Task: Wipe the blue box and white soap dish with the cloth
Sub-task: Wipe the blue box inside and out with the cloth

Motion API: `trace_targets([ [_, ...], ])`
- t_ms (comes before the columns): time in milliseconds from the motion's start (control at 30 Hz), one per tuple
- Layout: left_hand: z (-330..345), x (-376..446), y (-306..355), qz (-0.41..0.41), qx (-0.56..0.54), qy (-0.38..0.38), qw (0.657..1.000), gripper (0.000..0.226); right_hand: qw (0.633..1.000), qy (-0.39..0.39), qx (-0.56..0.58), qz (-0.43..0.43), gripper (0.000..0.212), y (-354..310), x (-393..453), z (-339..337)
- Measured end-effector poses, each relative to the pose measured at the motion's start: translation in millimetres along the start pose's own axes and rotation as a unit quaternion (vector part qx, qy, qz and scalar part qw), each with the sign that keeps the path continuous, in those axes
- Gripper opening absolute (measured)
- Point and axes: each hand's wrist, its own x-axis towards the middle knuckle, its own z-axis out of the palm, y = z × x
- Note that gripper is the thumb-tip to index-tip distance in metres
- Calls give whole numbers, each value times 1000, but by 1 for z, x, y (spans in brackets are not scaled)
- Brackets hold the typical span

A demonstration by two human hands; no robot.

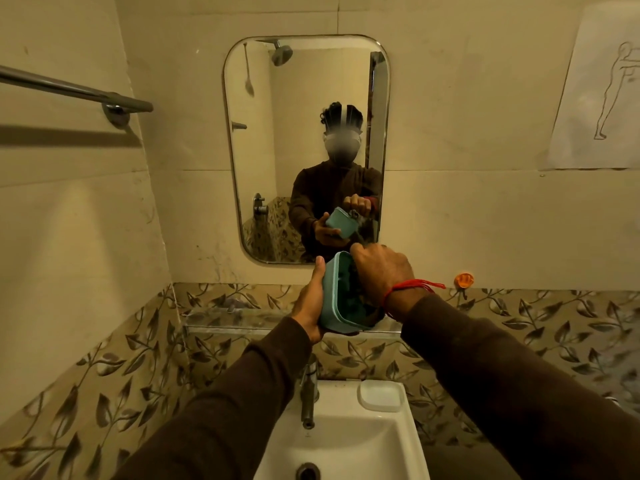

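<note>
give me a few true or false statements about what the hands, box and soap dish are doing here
1. The left hand holds the blue box from the side. True.
2. The right hand rests on the tap. False: it presses a dark cloth into the box.
3. The white soap dish sits on the sink rim, right of the tap. True.
4. The box lies in the basin. False: it is held up in front of the mirror.
5. A towel hangs on the towel rail. False: it is bare.

Teal-blue box (330,308), dark cloth (356,299), white soap dish (379,395), white basin (398,441), red wrist thread (412,287), brown sleeves (502,375), leaf-patterned beige tiles (114,372), orange wall hook (464,279).
</note>
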Motion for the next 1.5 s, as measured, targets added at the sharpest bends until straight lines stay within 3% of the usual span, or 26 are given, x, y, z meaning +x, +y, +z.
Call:
trace_targets([
  [133,-5,4,1,31,-1,11,999,76,995,-38,-54,-69,59,-7,-7,-1],
  [267,-9,7,4,46,15,10,999,81,982,-101,-93,-127,35,-22,-14,-2],
  [367,-7,8,6,64,13,16,998,82,977,-160,-72,-121,30,-28,-13,-3],
  [567,-10,5,5,63,23,0,998,80,971,-213,74,-73,24,-27,-6,9],
  [700,-8,0,-2,50,-24,-11,998,81,943,-201,265,-22,19,-26,-7,6],
  [767,-5,-2,0,63,-51,-8,997,80,894,-193,401,51,17,-27,-8,10],
  [867,-4,-3,6,67,-74,-15,995,76,792,-131,572,168,13,-32,-9,14],
  [1000,5,-5,-3,49,-74,-9,996,74,590,12,744,313,5,-38,7,19],
  [1067,8,-5,-9,59,-92,-2,994,74,554,40,756,346,19,-44,12,27],
  [1200,3,-1,-13,72,-119,3,990,76,573,45,742,345,29,-53,9,46],
  [1300,-5,-1,-17,62,-131,-6,989,73,626,21,719,302,27,-54,7,53],
  [1433,-7,-7,-16,53,-150,-29,987,72,663,4,718,212,17,-52,-3,49],
  [1500,-7,-7,-15,51,-166,-37,984,70,709,8,688,155,18,-49,-9,45],
])
